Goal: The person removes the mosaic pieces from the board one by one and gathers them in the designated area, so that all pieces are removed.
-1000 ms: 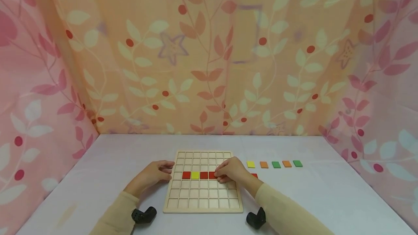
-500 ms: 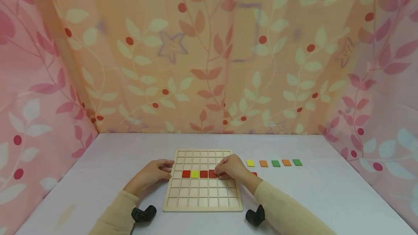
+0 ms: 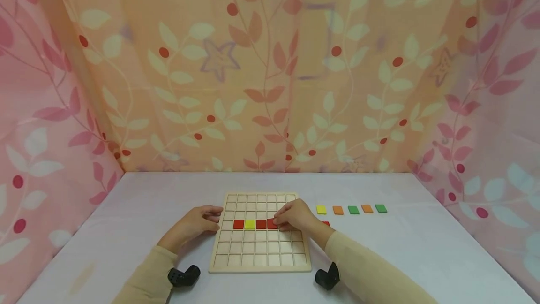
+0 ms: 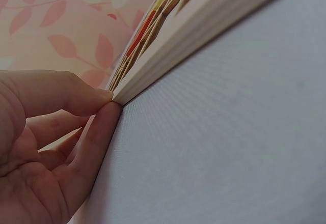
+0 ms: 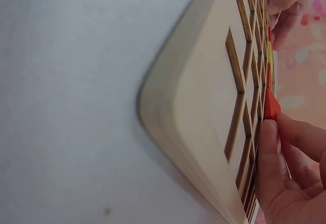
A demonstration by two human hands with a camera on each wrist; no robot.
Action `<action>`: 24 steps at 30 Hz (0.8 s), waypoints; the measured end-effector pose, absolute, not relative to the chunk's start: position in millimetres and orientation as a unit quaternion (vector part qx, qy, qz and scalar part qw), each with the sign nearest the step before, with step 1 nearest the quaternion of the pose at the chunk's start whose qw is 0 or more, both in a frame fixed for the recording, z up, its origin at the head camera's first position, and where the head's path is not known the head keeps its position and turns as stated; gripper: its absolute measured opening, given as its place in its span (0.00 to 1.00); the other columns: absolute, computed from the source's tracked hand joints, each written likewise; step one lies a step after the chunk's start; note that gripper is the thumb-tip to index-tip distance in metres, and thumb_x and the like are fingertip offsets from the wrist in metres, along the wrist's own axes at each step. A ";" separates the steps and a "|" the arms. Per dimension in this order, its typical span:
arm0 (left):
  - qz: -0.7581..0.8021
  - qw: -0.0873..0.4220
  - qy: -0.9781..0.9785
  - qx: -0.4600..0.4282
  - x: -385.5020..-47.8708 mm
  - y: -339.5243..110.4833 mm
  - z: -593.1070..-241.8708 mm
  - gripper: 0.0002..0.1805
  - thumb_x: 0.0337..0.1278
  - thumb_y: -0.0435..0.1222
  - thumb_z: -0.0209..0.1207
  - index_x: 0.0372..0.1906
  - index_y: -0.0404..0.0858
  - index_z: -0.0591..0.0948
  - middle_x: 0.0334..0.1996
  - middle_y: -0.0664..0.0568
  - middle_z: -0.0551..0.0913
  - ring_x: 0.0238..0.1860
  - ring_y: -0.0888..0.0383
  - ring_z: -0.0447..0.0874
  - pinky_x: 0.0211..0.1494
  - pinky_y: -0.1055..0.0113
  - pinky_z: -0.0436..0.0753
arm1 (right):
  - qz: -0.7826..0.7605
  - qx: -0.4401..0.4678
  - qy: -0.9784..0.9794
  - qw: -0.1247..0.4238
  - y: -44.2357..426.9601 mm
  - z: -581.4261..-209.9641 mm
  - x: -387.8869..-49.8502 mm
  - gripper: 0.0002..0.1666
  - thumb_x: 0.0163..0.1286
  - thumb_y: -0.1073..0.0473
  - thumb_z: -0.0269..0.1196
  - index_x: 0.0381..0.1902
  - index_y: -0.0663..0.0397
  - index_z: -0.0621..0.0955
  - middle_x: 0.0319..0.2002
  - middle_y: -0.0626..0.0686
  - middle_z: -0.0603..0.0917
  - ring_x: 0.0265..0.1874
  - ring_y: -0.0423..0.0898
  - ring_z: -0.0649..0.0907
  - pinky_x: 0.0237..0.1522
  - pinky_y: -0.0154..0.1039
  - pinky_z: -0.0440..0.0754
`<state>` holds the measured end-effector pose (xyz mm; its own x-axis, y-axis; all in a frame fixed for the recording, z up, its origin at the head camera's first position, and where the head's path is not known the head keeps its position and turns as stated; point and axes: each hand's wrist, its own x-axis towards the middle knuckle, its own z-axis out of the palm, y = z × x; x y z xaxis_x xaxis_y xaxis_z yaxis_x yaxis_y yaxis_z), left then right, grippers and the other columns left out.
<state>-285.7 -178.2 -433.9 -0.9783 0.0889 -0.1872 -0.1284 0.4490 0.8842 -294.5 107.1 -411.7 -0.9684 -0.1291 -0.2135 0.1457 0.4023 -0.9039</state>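
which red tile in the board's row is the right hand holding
The rightmost red tile of the row on the board: the right hand pinches it, while the other two red tiles, flanking the yellow tile, sit untouched.

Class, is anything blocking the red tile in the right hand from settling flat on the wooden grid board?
Nothing visible blocks it. The right hand pinches the tilted red tile over the wooden grid board; the spot directly beneath is hidden, so I cannot check there.

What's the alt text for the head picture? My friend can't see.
Right hand pinches a red tile beside three others on a wooden grid board. Left hand grips the board's edge; more tiles lie to the right.
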 end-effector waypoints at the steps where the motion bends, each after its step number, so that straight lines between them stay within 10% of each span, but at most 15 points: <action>1: 0.527 0.103 0.844 -0.012 -285.6 -178.2 -434.0 0.31 0.46 0.23 0.65 0.62 0.30 0.77 0.51 0.40 0.82 0.43 0.55 0.79 0.42 0.67 0.82 | -0.548 0.006 0.827 0.126 107.1 -412.3 -294.3 0.07 0.56 0.70 0.71 0.34 0.68 0.87 0.26 0.53 0.88 0.16 0.38 0.81 0.27 0.34 0.85; 24: 0.536 0.106 0.837 -0.011 -285.9 -179.4 -435.9 0.32 0.46 0.24 0.66 0.63 0.28 0.76 0.47 0.41 0.82 0.44 0.56 0.79 0.43 0.66 0.84 | -0.574 0.042 0.808 0.125 149.3 -404.9 -283.8 0.10 0.57 0.67 0.71 0.38 0.68 0.87 0.26 0.53 0.87 0.19 0.38 0.82 0.29 0.32 0.85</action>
<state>-285.9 -179.4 -435.9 -0.9773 0.0959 -0.1887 -0.1314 0.4245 0.8959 -283.8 149.3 -404.9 -0.9651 -0.0751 -0.2510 0.2121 0.3382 -0.9168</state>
